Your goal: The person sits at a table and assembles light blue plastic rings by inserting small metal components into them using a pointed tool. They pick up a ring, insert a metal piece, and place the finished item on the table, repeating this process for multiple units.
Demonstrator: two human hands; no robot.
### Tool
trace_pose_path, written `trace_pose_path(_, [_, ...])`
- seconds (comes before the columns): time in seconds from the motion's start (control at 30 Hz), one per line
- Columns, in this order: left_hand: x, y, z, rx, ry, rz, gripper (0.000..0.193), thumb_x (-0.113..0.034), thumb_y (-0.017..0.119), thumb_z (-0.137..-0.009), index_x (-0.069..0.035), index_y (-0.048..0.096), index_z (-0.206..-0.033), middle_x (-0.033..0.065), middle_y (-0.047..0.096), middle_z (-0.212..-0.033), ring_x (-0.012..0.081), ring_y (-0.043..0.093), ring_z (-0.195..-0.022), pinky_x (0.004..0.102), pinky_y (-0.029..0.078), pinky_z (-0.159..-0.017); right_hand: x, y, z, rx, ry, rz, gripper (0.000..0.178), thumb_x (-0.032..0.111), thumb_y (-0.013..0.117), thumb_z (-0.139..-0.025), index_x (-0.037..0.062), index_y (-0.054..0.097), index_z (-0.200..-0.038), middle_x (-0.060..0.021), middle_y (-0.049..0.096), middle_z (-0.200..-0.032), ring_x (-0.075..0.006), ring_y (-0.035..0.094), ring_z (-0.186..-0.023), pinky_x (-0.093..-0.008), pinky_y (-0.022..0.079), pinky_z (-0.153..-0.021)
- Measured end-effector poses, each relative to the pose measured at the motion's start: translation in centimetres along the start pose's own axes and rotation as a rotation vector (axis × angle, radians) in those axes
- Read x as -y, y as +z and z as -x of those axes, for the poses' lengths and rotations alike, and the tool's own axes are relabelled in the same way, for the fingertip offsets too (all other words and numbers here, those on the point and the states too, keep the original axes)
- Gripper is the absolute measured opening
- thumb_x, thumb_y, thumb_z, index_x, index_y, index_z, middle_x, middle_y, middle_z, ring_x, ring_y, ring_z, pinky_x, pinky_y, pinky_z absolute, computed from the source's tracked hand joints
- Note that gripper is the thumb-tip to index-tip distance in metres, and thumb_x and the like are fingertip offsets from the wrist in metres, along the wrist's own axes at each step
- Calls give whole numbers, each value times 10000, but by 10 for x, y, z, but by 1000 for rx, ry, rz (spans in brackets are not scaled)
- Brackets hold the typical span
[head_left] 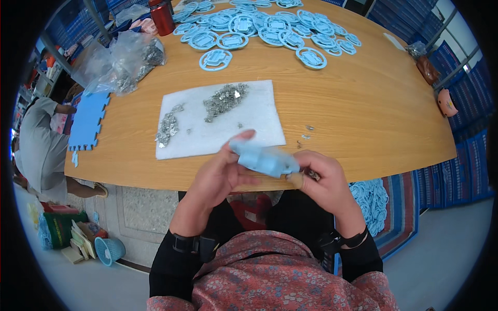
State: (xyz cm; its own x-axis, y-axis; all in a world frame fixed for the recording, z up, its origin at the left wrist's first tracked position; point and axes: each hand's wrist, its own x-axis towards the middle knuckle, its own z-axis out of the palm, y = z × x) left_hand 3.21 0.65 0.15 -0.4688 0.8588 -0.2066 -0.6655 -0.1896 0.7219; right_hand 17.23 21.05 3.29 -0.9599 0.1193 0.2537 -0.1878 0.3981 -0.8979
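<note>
Left hand (213,176) grasps motion-blurred, light-blue moulded plastic part (265,160) by its left end; right hand (326,180), fingers curled, at its right end, hold unclear. Just beyond the grip: white rectangular soft sheet (259,111) bearing small silver metal pieces (224,103).

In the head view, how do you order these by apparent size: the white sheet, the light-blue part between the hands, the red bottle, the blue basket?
1. White sheet
2. Light-blue part, blurred
3. Red bottle and blue basket: too alike to rank
</note>
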Motion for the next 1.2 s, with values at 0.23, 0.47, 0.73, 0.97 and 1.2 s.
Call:
trace_pose_path(0.23, [-3,11,-3,-91,54,-149,470,-68,414,-929,43,467,-1383,116,583,-1301,178,609,-1119,330,505,-989,-19,0,-4,-12,435,-503,258,185,682,-962,-11,668,-1129,23,644,-859,-33,569,-721,-192,458,-646])
trace_pose_path(0.47, [-2,14,1,-130,31,-171,433,-70,414,-935,55,496,-1341,112,614,-1228,172,631,-1068,333,527,-955,-23,3,-3,6,526,-584,246,195,681,-963,2,677,-1116,31,636,-833,-21,547,-684,-168,428,-603])
trace_pose_path(0.73, [-2,16,-2,-142,0,-117,466,-65,415,-930,56,448,-1379,120,591,-1261,185,634,-1063,339,535,-953,-33,5,0,-23,557,-640,233,205,664,-977,15,661,-1112,9,635,-809,-16,516,-630,-160,373,-529])
trace_pose_path(0.97, [21,1,-3,-87,75,-21,436,-116,487,-989,-3,442,-1407,130,589,-1302,237,649,-1109,407,573,-930,-35,15,-1,-128,507,-763,206,176,627,-997,24,608,-1134,-49,665,-804,-33,462,-557,-175,353,-512])
trace_pose_path(1.2, [17,-3,-4,-36,55,-304,372,-147,502,-1038,7,510,-1377,112,606,-1286,201,635,-1117,365,528,-988,-13,15,-5,-170,419,-529,207,162,657,-975,22,616,-1121,1,674,-855,-38,564,-649,-167,436,-579])
